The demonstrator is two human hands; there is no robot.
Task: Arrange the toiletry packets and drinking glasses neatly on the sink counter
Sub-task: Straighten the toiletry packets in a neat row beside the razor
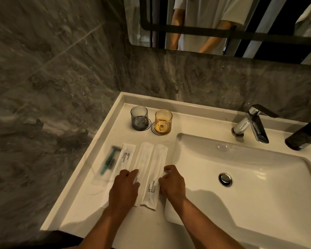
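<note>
Three white toothbrush packets lie side by side on the white counter [90,203]: a left one [126,155], a middle one [142,159] and a right one [155,175]. A clear razor packet [107,162] with a green razor lies left of them. My left hand [123,190] rests flat on the near ends of the left and middle packets. My right hand [171,183] touches the right packet's right edge with curled fingers. A grey glass [139,118] and an amber glass [163,122] stand upright on round coasters behind the packets.
The white sink basin [241,177] lies right of the packets, with a chrome faucet [253,123] behind it. A dark bottle [305,135] stands at the far right. Grey marble walls close the left and back sides. A mirror [223,24] hangs above.
</note>
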